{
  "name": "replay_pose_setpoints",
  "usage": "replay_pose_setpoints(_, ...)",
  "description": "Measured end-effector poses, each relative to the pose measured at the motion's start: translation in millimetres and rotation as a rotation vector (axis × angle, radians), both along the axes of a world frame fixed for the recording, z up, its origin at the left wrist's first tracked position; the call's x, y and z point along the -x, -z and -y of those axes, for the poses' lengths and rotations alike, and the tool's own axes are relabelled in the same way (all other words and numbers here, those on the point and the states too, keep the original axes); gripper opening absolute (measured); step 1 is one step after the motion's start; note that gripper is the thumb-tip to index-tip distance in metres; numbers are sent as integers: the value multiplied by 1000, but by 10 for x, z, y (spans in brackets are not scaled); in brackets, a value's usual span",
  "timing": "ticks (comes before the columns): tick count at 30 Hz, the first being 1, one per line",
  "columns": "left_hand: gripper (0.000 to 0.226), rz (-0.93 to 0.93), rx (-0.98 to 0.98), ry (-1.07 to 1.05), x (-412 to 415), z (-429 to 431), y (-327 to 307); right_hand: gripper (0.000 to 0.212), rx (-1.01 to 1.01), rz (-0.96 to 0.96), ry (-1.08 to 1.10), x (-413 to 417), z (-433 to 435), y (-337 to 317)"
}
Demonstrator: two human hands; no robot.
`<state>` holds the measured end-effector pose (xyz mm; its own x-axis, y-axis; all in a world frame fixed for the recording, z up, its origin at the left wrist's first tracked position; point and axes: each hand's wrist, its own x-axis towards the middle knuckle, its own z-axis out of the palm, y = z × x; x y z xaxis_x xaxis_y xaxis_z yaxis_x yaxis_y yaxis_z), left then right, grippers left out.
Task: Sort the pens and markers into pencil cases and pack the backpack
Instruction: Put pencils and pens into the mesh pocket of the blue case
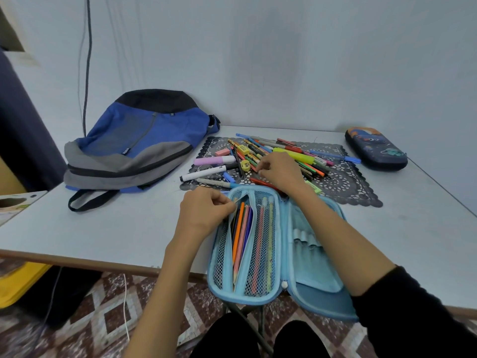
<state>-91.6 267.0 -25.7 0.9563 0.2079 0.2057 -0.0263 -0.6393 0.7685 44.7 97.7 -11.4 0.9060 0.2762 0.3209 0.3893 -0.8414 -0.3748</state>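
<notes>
A light blue pencil case [307, 259] lies open at the table's front edge, several pencils [241, 236] inside its mesh pocket. My left hand [204, 210] pinches the pocket's edge at the case's far left corner. My right hand [280, 171] rests on the pile of pens and markers [268, 153] spread over a black lace mat [343, 182], fingers curled around something I cannot make out. A blue and grey backpack [139, 146] lies flat at the back left. A dark blue pencil case [375, 148] sits shut at the back right.
The white table [103, 228] stands against a pale wall. A yellow bin [18, 282] and a white cable [125, 306] are on the patterned floor at the left. A dark curtain [23, 130] hangs left of the backpack.
</notes>
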Motion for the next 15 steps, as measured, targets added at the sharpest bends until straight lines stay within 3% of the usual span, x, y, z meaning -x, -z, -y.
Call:
replay_pose_setpoints(6, 8, -11, -25, 5, 12, 0, -19, 8, -401, 128, -4, 66, 73, -234)
replay_pose_setpoints(10, 10, 7, -22, 33, 22, 1, -38, 13, -814, -86, -97, 298, 136, -573)
replay_pose_setpoints(15, 13, 14, -76, 45, 31, 36, -67, 15, -977, -399, -280, 606, 211, -721)
